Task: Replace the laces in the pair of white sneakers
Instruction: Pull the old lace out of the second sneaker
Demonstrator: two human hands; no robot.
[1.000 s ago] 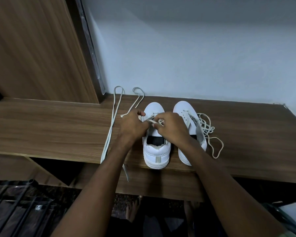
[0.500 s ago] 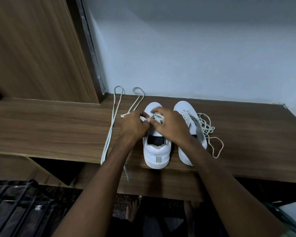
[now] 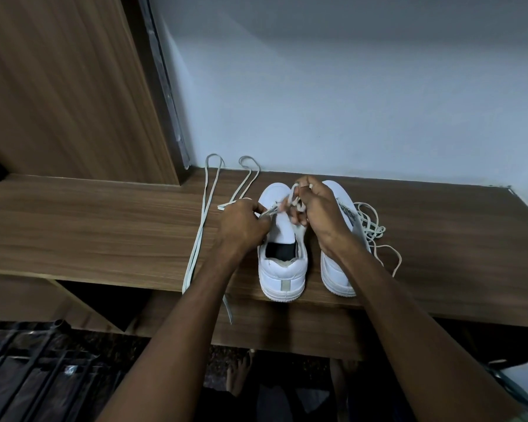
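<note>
Two white sneakers stand side by side on a wooden shelf [image 3: 104,226], heels toward me. Over the left sneaker [image 3: 282,269], my left hand [image 3: 241,226] pinches one end of its lace [image 3: 296,202] at the eyelets. My right hand [image 3: 320,214] grips the bunched part of the same lace, lifted above the shoe's toe. The right sneaker [image 3: 337,275] is partly hidden by my right forearm. A loose lace [image 3: 375,229] lies in a tangle to its right. Another long loose lace [image 3: 201,214] is stretched out on the shelf to the left.
A wooden panel [image 3: 58,86] rises at the back left, and a pale wall [image 3: 348,102] stands behind the shelf. The long lace hangs over the shelf's front edge. A dark metal rack [image 3: 37,376] sits below at the lower left.
My right hand has risen and moved toward the toe, pulling the lace up from the left sneaker. My left hand stays at the eyelets.
</note>
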